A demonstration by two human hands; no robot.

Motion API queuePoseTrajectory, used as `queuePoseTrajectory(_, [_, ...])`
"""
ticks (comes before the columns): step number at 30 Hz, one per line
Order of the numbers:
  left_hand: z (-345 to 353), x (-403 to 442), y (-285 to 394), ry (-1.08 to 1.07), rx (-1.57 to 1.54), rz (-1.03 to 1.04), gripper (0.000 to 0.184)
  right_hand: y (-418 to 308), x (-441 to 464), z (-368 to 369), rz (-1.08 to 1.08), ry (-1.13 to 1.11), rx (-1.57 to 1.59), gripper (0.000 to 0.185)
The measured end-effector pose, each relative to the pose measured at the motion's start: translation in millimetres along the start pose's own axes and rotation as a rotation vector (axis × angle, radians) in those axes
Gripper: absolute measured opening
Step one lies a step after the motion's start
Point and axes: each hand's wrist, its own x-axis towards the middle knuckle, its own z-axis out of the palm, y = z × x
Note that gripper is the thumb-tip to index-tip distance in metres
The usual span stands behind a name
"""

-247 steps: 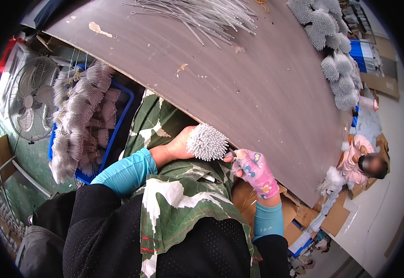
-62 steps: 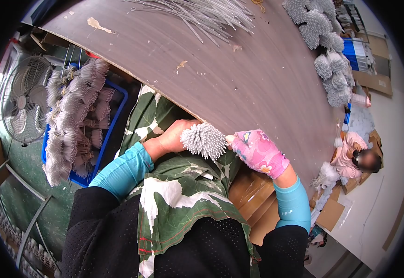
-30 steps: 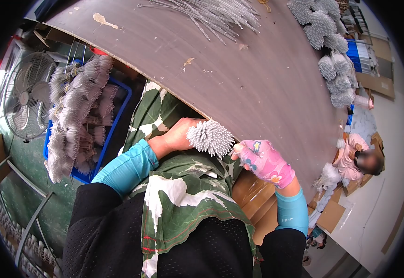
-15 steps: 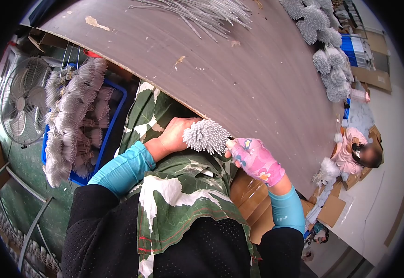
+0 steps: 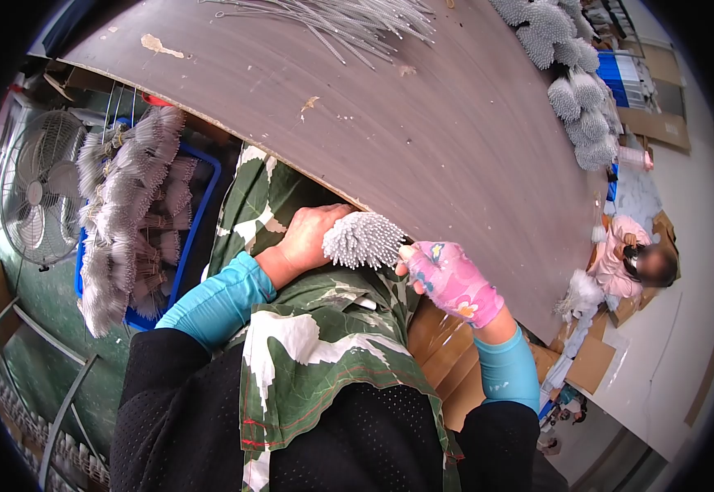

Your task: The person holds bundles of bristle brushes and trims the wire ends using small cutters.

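My left hand [image 5: 312,236], with a turquoise sleeve below it, is closed round a bundle of thin grey-white sticks [image 5: 363,240]. Their many small tips fan out toward the camera; the rest of the bundle and most of my fingers are hidden. At the bundle's right edge, my right hand [image 5: 449,277] wears a pink flowered fingerless glove. Its thumb and fingertips are pinched together beside the outer tips, and whatever they hold is too small to make out. Both hands are above my lap, by the edge of the brown table [image 5: 439,156].
Loose thin grey wires [image 5: 349,25], some with looped ends, lie at the table's far side. Grey bundles [image 5: 582,107] are piled at its right. A blue crate [image 5: 201,217] of bundles and a fan [image 5: 39,189] stand left. Another person [image 5: 619,254] sits at the right.
The view has shifted slightly, so the table and the loose wires appear a little farther left. Both hands keep nearly the same place at the bundle.
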Motion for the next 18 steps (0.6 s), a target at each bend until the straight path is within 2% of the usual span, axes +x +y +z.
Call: queuePoseTrajectory(18, [0.6,-0.6,3.1,0.106,-0.02,0.04,0.03,9.1,5.4,10.9,-0.04,0.041,0.074,0.035])
